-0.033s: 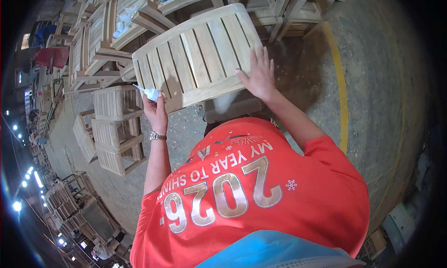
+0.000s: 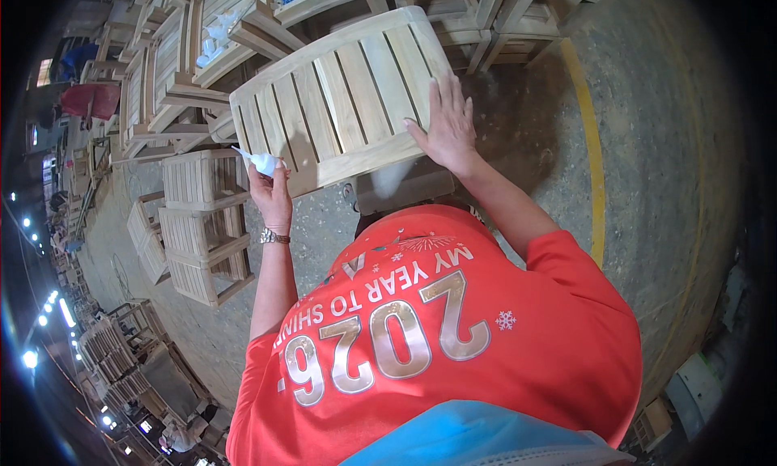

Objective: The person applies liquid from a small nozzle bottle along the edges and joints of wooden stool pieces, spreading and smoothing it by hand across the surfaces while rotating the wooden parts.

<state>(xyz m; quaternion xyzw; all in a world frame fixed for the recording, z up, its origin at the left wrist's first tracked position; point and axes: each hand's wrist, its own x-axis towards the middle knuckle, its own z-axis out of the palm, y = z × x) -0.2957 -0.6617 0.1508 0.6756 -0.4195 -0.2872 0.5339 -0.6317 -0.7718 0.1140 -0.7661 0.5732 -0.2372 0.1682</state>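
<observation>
Slatted wooden panel [image 2: 340,103], pale, corners rounded, plain border around parallel slats; located directly in front of the wearer's red T-shirt [image 2: 518,361], set aslant, left end lower in view; support beneath not clear. At its near right corner: right hand [image 2: 452,134], laid over the edge, fingers extended and slightly parted, thumb spread wide, nothing held. At its near left corner: left hand [image 2: 273,192], fingers closed around a white squeeze bottle [image 2: 264,163], thin nozzle pointing left; contact between hand and panel impossible to tell. On left wrist: metal-band watch [image 2: 274,237]. Along lower edge: blue face mask [image 2: 469,438]. Farther left: slatted wooden stools [image 2: 190,243], grouped close. Beyond: wooden furniture frames [image 2: 267,29]. Right: concrete floor [image 2: 647,158] with yellow line [image 2: 593,150].
</observation>
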